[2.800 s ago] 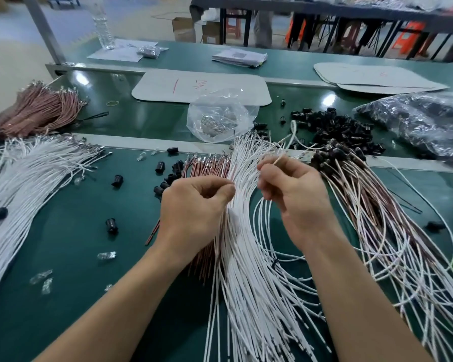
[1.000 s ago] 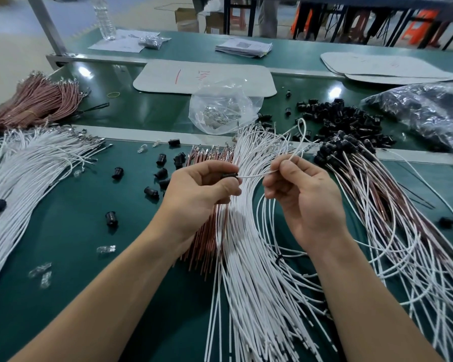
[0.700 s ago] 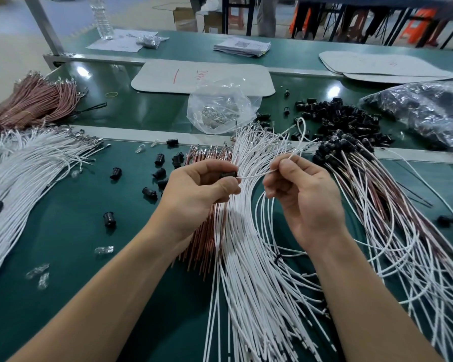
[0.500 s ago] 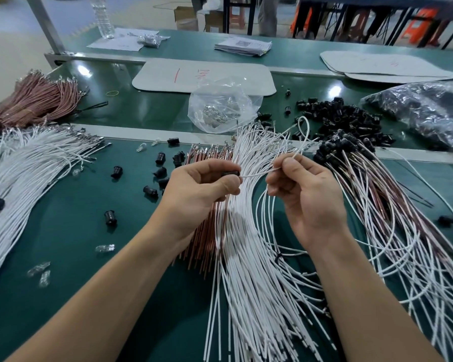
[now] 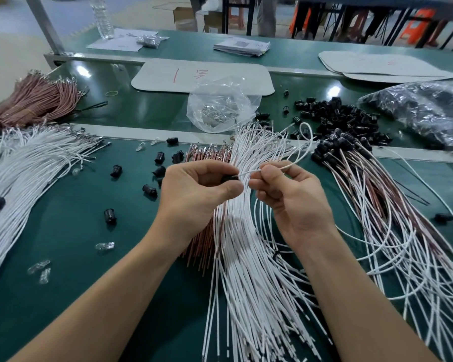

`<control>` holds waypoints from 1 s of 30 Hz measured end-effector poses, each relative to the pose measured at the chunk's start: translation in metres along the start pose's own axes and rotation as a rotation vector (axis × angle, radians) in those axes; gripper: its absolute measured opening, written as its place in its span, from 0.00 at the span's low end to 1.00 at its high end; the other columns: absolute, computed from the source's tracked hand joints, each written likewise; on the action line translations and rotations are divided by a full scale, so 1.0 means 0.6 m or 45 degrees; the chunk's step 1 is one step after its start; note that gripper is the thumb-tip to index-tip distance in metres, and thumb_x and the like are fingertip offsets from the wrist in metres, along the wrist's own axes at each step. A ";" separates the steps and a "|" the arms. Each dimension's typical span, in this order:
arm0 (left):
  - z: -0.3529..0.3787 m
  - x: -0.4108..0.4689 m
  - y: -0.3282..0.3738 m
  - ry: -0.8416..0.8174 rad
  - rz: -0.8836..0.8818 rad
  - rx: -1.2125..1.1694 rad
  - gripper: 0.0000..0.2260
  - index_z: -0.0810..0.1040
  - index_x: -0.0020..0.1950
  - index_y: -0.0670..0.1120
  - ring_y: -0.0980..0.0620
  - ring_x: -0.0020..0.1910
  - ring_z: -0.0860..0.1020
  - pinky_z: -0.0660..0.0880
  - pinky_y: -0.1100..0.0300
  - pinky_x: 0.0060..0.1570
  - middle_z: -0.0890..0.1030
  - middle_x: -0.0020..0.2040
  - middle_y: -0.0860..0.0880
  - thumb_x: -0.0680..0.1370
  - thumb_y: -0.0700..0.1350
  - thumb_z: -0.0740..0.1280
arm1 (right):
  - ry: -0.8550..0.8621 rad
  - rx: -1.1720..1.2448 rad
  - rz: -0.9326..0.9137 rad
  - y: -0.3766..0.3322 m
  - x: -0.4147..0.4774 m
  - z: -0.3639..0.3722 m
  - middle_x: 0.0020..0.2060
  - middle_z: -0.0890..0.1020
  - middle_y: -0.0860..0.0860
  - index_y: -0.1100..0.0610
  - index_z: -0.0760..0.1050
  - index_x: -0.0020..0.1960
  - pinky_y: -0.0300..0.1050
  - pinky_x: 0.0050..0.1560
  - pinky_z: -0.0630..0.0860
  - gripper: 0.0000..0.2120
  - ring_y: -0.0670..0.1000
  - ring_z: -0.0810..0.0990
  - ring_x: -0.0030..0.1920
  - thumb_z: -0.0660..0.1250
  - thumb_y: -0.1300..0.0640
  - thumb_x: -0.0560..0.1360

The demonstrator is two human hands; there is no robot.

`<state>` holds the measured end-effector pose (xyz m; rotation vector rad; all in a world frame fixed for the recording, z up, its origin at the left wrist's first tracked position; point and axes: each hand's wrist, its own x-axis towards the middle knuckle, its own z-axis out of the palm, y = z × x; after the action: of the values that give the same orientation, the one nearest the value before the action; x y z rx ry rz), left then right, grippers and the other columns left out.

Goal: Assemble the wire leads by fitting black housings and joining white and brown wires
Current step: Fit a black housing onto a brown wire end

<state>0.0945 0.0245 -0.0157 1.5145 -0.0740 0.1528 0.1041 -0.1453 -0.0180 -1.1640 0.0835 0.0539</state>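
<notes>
A long green-topped bench (image 5: 71, 231) carries everything. Down its middle, from the pale dividing strip towards the near edge, fans a thick bundle of loose white wires (image 5: 246, 278), with a smaller sheaf of brown wires (image 5: 203, 244) touching its left side. Towards the right edge spreads a tangle of white and brown leads already capped with black housings (image 5: 382, 205). A second heap of white wires (image 5: 24, 176) lies along the left edge, and a tied bunch of brown wires (image 5: 34, 100) sits at the far left corner. Beyond the strip on the right is a pile of small black plastic housings (image 5: 338, 113). Above the middle bundle, the left hand (image 5: 194, 197) curls its thumb and fingers round a single black housing (image 5: 229, 178). The right hand (image 5: 290, 199), just beside it, pinches one thin white wire (image 5: 285, 166) between thumb and forefinger. The wire's end meets the housing, and its far length loops up behind.
</notes>
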 end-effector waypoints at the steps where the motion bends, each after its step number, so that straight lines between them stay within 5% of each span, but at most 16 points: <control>1: 0.000 -0.001 0.001 0.009 0.006 -0.001 0.11 0.89 0.41 0.51 0.54 0.36 0.85 0.79 0.67 0.38 0.88 0.38 0.47 0.67 0.35 0.81 | -0.005 -0.018 -0.005 0.001 0.000 0.001 0.37 0.87 0.56 0.57 0.79 0.43 0.39 0.36 0.80 0.07 0.50 0.86 0.35 0.70 0.65 0.79; 6: -0.004 -0.001 0.000 0.033 0.095 0.054 0.07 0.89 0.44 0.50 0.51 0.33 0.85 0.81 0.63 0.38 0.87 0.37 0.47 0.69 0.41 0.82 | 0.016 -0.161 -0.062 -0.005 0.003 -0.005 0.36 0.86 0.57 0.53 0.84 0.36 0.39 0.34 0.78 0.14 0.50 0.83 0.31 0.71 0.65 0.78; 15: -0.008 0.005 -0.012 0.049 0.105 0.191 0.11 0.88 0.46 0.54 0.53 0.38 0.87 0.81 0.66 0.41 0.88 0.39 0.52 0.68 0.41 0.83 | -0.043 -0.359 -0.105 0.006 -0.001 0.005 0.33 0.84 0.57 0.60 0.83 0.41 0.52 0.40 0.77 0.07 0.52 0.79 0.29 0.73 0.67 0.76; 20: -0.002 0.002 -0.015 -0.051 0.147 0.201 0.09 0.88 0.46 0.52 0.53 0.39 0.87 0.82 0.65 0.41 0.88 0.40 0.52 0.70 0.40 0.82 | 0.007 -0.329 -0.164 0.011 0.002 0.004 0.29 0.83 0.56 0.63 0.82 0.40 0.41 0.29 0.74 0.06 0.51 0.75 0.25 0.73 0.67 0.76; 23: -0.005 0.001 -0.019 0.041 0.183 0.283 0.08 0.88 0.46 0.53 0.52 0.39 0.87 0.85 0.57 0.43 0.88 0.39 0.53 0.70 0.43 0.82 | -0.038 -0.378 -0.126 0.020 0.000 0.010 0.28 0.81 0.57 0.64 0.81 0.39 0.41 0.27 0.71 0.07 0.51 0.73 0.24 0.73 0.67 0.77; 30: -0.002 -0.007 -0.022 -0.037 0.344 0.387 0.11 0.88 0.50 0.50 0.57 0.42 0.87 0.84 0.62 0.45 0.88 0.43 0.57 0.72 0.36 0.80 | -0.060 -0.252 -0.027 0.025 0.001 0.013 0.26 0.78 0.55 0.63 0.80 0.39 0.40 0.24 0.70 0.08 0.49 0.71 0.22 0.73 0.64 0.77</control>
<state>0.0919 0.0246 -0.0294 1.8060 -0.2895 0.3717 0.1035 -0.1322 -0.0288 -1.3607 0.0244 0.0718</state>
